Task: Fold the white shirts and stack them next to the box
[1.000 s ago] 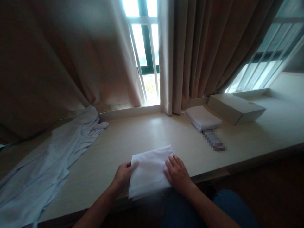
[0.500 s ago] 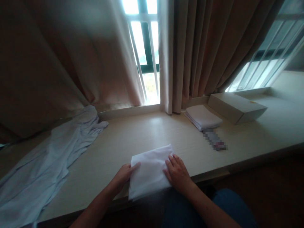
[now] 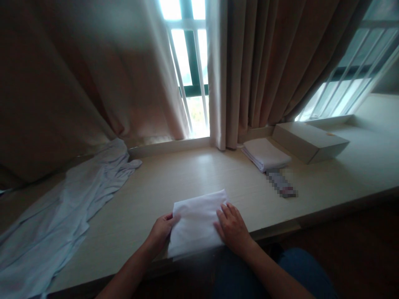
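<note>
A folded white cloth (image 3: 195,220) lies at the near edge of a pale wooden ledge (image 3: 193,174), its near edge hanging slightly over. My left hand (image 3: 160,231) pinches the cloth's left edge, thumb on top. My right hand (image 3: 232,226) lies flat on the cloth's right side with fingers stretched out and together.
A loose pale blue garment (image 3: 59,207) sprawls over the ledge's left part. Far right sit a folded white stack (image 3: 266,153), a flat beige box (image 3: 308,141) and a small blurred object (image 3: 282,182). Brown curtains (image 3: 264,62) hang before barred windows behind.
Almost nothing differs; my left hand's fingers shifted slightly along the cloth's left edge. The cloth and my right hand stay where they were.
</note>
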Demonstrator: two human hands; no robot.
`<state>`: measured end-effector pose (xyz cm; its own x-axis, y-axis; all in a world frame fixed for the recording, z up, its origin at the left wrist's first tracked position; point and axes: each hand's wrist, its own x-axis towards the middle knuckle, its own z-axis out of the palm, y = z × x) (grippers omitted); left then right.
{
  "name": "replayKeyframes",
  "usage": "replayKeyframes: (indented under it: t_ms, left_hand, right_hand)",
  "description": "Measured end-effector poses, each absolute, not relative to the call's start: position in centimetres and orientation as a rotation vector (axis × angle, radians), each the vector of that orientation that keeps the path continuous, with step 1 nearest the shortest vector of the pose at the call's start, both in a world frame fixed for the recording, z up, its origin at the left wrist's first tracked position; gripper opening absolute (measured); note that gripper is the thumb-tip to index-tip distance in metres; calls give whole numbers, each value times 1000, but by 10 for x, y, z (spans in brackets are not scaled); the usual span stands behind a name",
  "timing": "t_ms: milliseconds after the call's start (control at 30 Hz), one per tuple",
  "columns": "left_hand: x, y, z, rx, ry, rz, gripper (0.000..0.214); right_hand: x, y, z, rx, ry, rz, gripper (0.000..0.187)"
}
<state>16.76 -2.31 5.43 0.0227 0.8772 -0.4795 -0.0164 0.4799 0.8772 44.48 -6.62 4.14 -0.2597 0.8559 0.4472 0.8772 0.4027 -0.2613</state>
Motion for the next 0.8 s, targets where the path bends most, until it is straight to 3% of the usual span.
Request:
replayKeyframes:
  t_ms: [300, 500, 633, 800]
  left_hand:
    - [164, -21, 48, 1107, 1694, 901, 42]
    - [169, -32, 69, 1900, 1934, 969, 55]
    - [187, -42, 65, 2445, 1734, 738, 60]
    - [190, -50, 30, 2694, 1702, 512, 71]
  right_hand:
    - [441, -71, 47, -1458, -2159, -65, 39]
    - [436, -73, 46, -1409, -2205, -61, 41]
    - [435, -73, 45, -1405, -2209, -63, 42]
    - [437, -72, 45, -1395, -2219, -60, 43]
